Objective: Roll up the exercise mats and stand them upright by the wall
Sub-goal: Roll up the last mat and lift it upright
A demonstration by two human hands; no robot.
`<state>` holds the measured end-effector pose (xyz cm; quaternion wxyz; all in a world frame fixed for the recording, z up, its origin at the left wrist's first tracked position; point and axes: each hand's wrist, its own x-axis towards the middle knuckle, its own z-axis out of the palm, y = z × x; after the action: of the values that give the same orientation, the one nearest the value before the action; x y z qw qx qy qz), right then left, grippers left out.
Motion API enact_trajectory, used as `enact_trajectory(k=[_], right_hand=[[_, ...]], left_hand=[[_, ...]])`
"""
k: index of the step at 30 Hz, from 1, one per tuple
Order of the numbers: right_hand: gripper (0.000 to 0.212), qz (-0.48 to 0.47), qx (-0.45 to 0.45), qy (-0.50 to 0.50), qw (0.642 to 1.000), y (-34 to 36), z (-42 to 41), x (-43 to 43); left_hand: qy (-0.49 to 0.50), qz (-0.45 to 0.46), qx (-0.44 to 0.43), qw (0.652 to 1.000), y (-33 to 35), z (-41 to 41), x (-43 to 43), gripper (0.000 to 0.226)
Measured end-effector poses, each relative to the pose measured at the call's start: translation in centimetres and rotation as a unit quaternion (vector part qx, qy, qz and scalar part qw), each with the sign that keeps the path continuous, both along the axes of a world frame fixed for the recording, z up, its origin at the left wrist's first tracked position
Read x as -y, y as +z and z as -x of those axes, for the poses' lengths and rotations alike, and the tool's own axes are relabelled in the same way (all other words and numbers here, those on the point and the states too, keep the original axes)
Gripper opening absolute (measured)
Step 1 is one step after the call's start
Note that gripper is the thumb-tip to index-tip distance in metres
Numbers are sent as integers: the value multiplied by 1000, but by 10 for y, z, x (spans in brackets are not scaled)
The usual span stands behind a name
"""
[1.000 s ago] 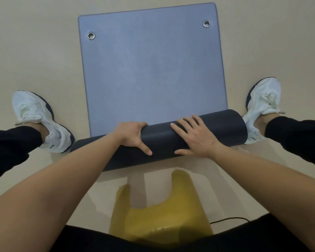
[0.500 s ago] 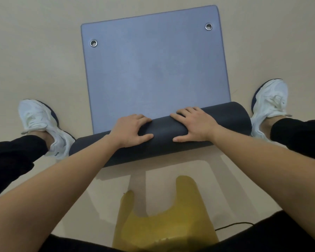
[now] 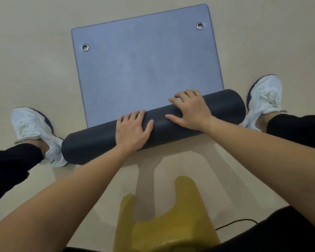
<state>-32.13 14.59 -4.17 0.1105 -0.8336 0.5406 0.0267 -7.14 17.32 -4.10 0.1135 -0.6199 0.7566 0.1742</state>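
Left hand [image 3: 133,130]: laid palm-down on the rolled part of the mat [image 3: 145,70], fingers nearly straight, thumb spread, nothing gripped. Right hand [image 3: 191,110]: pressed likewise, fingers lightly bent over the roll's crest. One mat, part-rolled, is spread on the floor [image 3: 35,33]. Two grommets [image 3: 85,47] are counted.

Bare forearms [image 3: 65,202]; black trousers [image 3: 9,166]; white trainers [image 3: 32,127] with dark navy trim, small heel lettering.

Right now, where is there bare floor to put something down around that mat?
Bare floor opens left of the flat mat, beyond the left shoe, and right of it, beyond the right shoe. Crowded: the roll, under the left hand and right hand, with the yellow stool behind.
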Motion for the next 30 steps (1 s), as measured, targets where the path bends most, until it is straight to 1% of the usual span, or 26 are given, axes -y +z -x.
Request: enact_trajectory(k=[2, 3, 5, 7, 9, 12, 13, 15, 17, 19, 21, 23, 25, 27, 28, 30], right_hand=[[70, 60, 26, 7, 998, -2, -2, -21], [73, 63, 15, 17, 998, -5, -4, -31], [81, 29, -39, 16, 999, -9, -10, -42], [81, -1, -73, -7, 997, -10, -15, -36], [77, -19, -81, -15, 996, -11, -17, -25], [74, -11, -75, -15, 997, -15, -17, -9], [73, -9, -68, -17, 997, -16, -17, -3], [72, -4, -53, -22, 998, -18, -18, 15], [70, -8, -42, -23, 999, -18, -20, 34], [70, -19, -35, -28, 999, -18, -22, 52], [72, -53, -34, -41, 997, -17, -25, 68], [72, -70, -25, -55, 996, -17, -27, 81], [65, -32, 5, -80, 996, -13, -26, 85], [60, 43, 23, -103, 993, -11, -20, 76], [60, 66, 16, -108, 992, -12, -16, 69], [66, 66, -19, -103, 992, -17, -6, 54]], left_hand=[[10, -44, -5, 999, -1, -2, 27, 63], [17, -71, -11, 997, -2, -3, 42, 62], [38, -124, -25, 991, -6, -6, 65, 62], [58, -146, -42, 987, -8, -9, 76, 62], [67, -110, -60, 990, -7, -9, 78, 58], [59, 32, -59, 996, 0, -6, 66, 47], [55, 64, -60, 995, 1, -6, 57, 44], [49, 98, -56, 992, -1, -8, 36, 48], [42, 106, -30, 993, -7, -8, 18, 61], [27, 95, 3, 995, -13, -6, 11, 73], [18, 85, 17, 996, -15, -6, 18, 76], [14, 89, 18, 996, -16, -7, 32, 73], [9, 98, 22, 995, -16, -10, 45, 70], [6, 96, 22, 995, -16, -12, 58, 69], [7, 91, 19, 996, -16, -13, 65, 68], [8, 84, 10, 996, -14, -13, 81, 68]])
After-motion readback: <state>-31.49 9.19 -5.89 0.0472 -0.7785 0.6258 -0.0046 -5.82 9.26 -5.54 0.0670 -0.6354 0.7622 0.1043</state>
